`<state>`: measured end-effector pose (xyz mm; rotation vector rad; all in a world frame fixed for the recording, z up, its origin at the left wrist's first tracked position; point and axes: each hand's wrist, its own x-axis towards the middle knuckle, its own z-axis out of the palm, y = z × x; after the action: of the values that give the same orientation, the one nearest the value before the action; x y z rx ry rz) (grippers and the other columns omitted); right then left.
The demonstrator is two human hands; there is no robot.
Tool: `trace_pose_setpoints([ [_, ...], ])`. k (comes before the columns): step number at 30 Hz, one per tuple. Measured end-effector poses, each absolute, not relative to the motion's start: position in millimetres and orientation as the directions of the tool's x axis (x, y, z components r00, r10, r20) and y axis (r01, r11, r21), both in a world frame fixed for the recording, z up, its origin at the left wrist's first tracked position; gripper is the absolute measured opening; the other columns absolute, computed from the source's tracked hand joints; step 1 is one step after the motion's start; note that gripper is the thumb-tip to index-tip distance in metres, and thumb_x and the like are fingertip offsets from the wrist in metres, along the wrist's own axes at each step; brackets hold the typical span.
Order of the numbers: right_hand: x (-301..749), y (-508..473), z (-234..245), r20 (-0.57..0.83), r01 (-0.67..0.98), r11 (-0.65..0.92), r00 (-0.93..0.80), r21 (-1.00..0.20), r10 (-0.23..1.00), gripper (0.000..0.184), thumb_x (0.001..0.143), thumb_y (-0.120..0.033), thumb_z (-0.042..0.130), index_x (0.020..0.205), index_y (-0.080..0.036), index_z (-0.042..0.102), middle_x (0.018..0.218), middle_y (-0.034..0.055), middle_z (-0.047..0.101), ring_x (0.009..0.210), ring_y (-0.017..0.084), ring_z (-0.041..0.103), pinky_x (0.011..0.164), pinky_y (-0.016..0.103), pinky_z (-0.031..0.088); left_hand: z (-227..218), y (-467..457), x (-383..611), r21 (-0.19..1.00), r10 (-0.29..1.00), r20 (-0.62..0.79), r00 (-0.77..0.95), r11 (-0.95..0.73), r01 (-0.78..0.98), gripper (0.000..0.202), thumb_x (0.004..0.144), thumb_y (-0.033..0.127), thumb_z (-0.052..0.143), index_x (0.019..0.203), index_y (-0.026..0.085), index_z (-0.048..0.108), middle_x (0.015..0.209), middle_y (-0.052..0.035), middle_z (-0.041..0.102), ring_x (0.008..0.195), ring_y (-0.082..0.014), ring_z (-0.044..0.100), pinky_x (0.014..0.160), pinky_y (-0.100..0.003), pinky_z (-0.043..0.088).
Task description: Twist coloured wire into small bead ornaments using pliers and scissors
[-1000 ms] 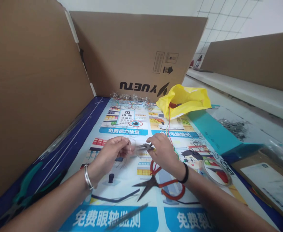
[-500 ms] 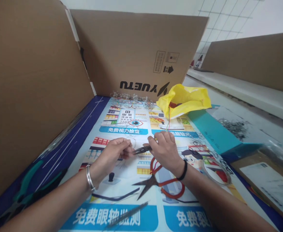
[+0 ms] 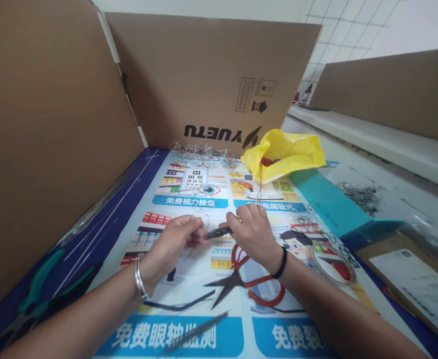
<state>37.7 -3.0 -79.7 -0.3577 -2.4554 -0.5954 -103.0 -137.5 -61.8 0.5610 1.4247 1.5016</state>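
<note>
My left hand is closed in a pinch on a thin wire, whose fine loop stands up above the fingertips. Wrapped in my right hand is a pair of dark needle-nose pliers. Their jaws point left and meet the left fingertips; the exact spot where they grip is too small to make out. Just below the right hand lie open scissors with red-orange handles. Nearer to me is a bundle of thin dark wires or rods.
Teal-handled pliers lie at the left. Tangled wire pieces sit along the cardboard wall. At the right are a yellow bag, a teal box, a clear tape roll and a dark wire heap.
The hands and the pliers stay almost in place, with the pliers turned very slightly. The whole view has shifted a little.
</note>
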Motion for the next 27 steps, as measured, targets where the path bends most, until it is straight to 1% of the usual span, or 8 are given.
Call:
trace_pose_setpoints([
  [4,37.5,-3.1,-78.9,0.58,0.372,0.869,-0.804,0.325,0.128,0.02,0.088,-0.031,0.047,0.076,-0.02,0.059,0.073,0.0058,0.049,0.074,0.02,0.036,0.068,0.034,0.023,-63.5,-137.7,-103.0,0.944,0.859,-0.26,-0.441,0.129,-0.305,0.024,0.073,0.037,0.062,0.064,0.016,0.056,0.061,0.0015,0.059,0.055,-0.0112,0.057,0.057,-0.023,0.041],
  [8,37.2,-3.3,-78.2,0.58,0.371,0.871,-0.805,0.323,0.127,0.024,0.089,-0.034,0.046,0.074,-0.02,0.058,0.071,0.0053,0.049,0.073,0.02,0.036,0.067,0.034,0.022,-64.1,-137.6,-102.9,0.946,0.858,-0.256,-0.445,0.129,-0.297,0.024,0.074,0.037,0.061,0.064,0.016,0.056,0.062,0.0017,0.059,0.055,-0.0108,0.057,0.056,-0.022,0.041],
  [15,37.4,-2.2,-77.3,0.587,0.366,0.877,-0.8,0.311,0.126,0.027,0.09,-0.036,0.045,0.071,-0.02,0.057,0.07,0.0054,0.048,0.073,0.019,0.036,0.066,0.034,0.021,-59.8,-138.0,-100.1,0.941,0.839,-0.288,-0.461,0.158,-0.3,0.024,0.073,0.039,0.061,0.066,0.016,0.055,0.064,0.001,0.06,0.056,-0.0119,0.058,0.059,-0.024,0.042],
  [19,38.2,-2.1,-77.0,0.594,0.372,0.875,-0.794,0.308,0.129,0.028,0.09,-0.037,0.045,0.071,-0.02,0.057,0.07,0.0053,0.047,0.073,0.019,0.036,0.066,0.034,0.021,-59.3,-138.5,-98.9,0.944,0.836,-0.278,-0.473,0.147,-0.295,0.025,0.072,0.041,0.061,0.067,0.017,0.055,0.063,0.0009,0.06,0.056,-0.013,0.059,0.059,-0.025,0.043],
  [23,38.3,-2.9,-76.9,0.606,0.39,0.862,-0.785,0.323,0.128,0.025,0.09,-0.037,0.045,0.076,-0.02,0.058,0.071,0.0056,0.049,0.073,0.02,0.036,0.066,0.034,0.021,-59.7,-138.9,-97.9,0.94,0.825,-0.279,-0.491,0.131,-0.314,0.025,0.071,0.04,0.062,0.068,0.016,0.056,0.062,0.0008,0.06,0.058,-0.014,0.06,0.061,-0.026,0.044],
  [27,37.9,-3.3,-77.1,0.614,0.397,0.853,-0.78,0.34,0.119,0.025,0.09,-0.037,0.045,0.076,-0.02,0.058,0.071,0.0055,0.049,0.074,0.02,0.037,0.067,0.035,0.021,-60.4,-138.9,-97.5,0.932,0.819,-0.293,-0.494,0.129,-0.34,0.024,0.071,0.039,0.063,0.069,0.016,0.056,0.062,0.0013,0.061,0.058,-0.0137,0.06,0.062,-0.026,0.043],
])
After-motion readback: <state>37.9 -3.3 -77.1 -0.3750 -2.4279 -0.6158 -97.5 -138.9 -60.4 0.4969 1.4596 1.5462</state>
